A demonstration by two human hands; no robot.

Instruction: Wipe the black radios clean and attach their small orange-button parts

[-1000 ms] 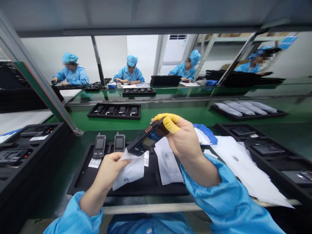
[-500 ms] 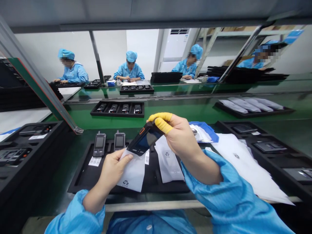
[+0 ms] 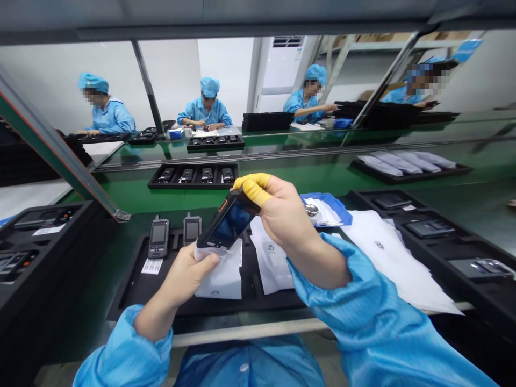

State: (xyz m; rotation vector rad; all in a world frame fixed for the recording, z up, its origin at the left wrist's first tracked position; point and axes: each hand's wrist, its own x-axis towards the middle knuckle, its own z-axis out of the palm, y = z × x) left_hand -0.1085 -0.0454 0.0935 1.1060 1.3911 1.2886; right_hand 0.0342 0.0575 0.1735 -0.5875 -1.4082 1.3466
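Observation:
My right hand (image 3: 278, 207), with yellow finger cots on its fingers, grips the top end of a black handheld radio (image 3: 229, 220) with a screen and an orange side button. The radio is tilted, its lower end inside the mouth of a white plastic sleeve (image 3: 221, 277). My left hand (image 3: 191, 274) pinches the sleeve at its opening, thumb on the front. Below them lies a black foam tray (image 3: 133, 285) with two upright-looking radios, one at the left (image 3: 159, 236) and one beside it (image 3: 192, 228), and a sleeved item (image 3: 272, 263) at right.
A stack of white sleeves (image 3: 382, 247) lies to the right, near a blue bin (image 3: 342, 212). More black trays stand at the left (image 3: 80, 231), right (image 3: 443, 252) and on the green belt (image 3: 153, 183). Several co-workers sit across the line. A metal post (image 3: 80, 172) slants at left.
The radio's lower end sits slightly deeper in the sleeve, and the sleeve's bottom has tipped up. The view has shifted a little. A co-worker across has stretched an arm toward the stacked trays.

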